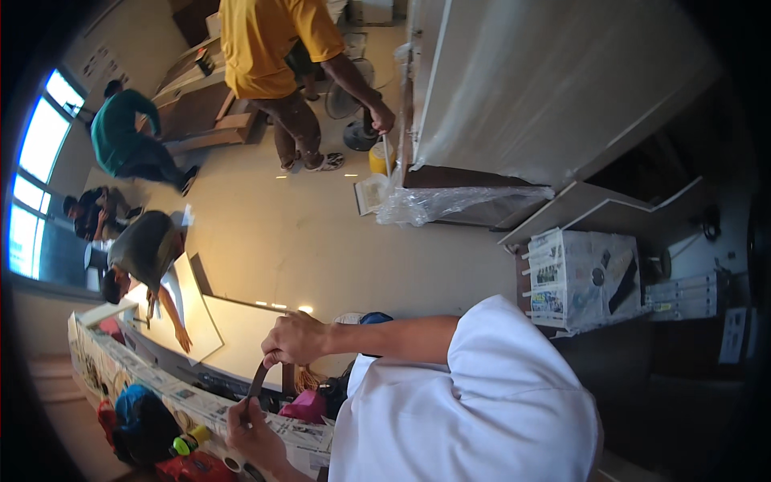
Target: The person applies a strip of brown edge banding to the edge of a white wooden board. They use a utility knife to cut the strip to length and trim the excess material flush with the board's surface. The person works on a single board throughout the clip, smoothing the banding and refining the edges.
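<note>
A short, dark, slightly curved strip (258,380) stretches between my two hands; its exact kind cannot be made out. My right hand (295,337) is closed on its upper end, with the arm reaching in from a white sleeve. Lower down, my left hand (249,431) pinches the other end between thumb and fingers. Both hands are above a long newspaper-covered ledge (303,435). A pink bag (304,407) lies just right of the strip, and a pale board (245,328) lies beyond it.
At left a person (143,251) leans over a white panel (191,309). Farther off are a person in yellow (277,48), a person in green (124,128) and a standing fan (361,132). A newspaper-wrapped box (582,277) and a large plastic-wrapped cabinet (546,88) stand at right.
</note>
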`<state>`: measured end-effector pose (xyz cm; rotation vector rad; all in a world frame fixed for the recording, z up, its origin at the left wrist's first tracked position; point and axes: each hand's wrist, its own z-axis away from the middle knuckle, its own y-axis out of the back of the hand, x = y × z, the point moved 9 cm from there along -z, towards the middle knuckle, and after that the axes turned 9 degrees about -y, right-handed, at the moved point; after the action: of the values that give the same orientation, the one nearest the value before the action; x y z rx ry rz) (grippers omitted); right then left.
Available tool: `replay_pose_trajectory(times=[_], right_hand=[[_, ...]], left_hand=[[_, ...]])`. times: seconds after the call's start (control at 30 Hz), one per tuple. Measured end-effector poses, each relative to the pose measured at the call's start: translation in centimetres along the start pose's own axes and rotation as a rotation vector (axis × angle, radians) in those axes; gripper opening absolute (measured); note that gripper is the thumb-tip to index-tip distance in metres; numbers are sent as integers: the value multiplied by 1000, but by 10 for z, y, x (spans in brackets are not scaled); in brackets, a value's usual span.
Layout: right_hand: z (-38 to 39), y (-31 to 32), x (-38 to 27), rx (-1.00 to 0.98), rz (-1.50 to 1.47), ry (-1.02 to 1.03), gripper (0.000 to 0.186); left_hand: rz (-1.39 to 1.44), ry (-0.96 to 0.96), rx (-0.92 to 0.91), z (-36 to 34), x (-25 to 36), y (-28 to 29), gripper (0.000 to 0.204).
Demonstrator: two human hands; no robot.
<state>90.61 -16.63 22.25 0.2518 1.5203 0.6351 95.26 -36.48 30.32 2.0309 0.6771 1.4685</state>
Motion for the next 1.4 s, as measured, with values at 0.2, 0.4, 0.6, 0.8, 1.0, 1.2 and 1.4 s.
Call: replay_pose_trajectory(times=[0.2,0.4,0.6,0.8,1.0,1.2,1.4], right_hand=[[9,23,79,119,-135,-273,38],[24,58,100,436,-58,-371,29],[48,95,72,514,113,-317,19],[46,75,-6,655,250,-29,17],[-18,64,-24,482,-35,107,25],[-28,95,-22,275,668,-334,34],[-11,11,-104,-5,600,552,28]], left_hand=[[-127,-149,-103,-21,39,-31,23],[6,-427,-167,-43,75,-90,24],[-173,-469,-269,-74,70,-103,21],[-189,-309,-171,-101,9,-98,31],[38,-100,21,-129,-27,-9,27],[45,-276,-21,-72,77,-11,13],[-4,-292,-118,-46,13,31,19]])
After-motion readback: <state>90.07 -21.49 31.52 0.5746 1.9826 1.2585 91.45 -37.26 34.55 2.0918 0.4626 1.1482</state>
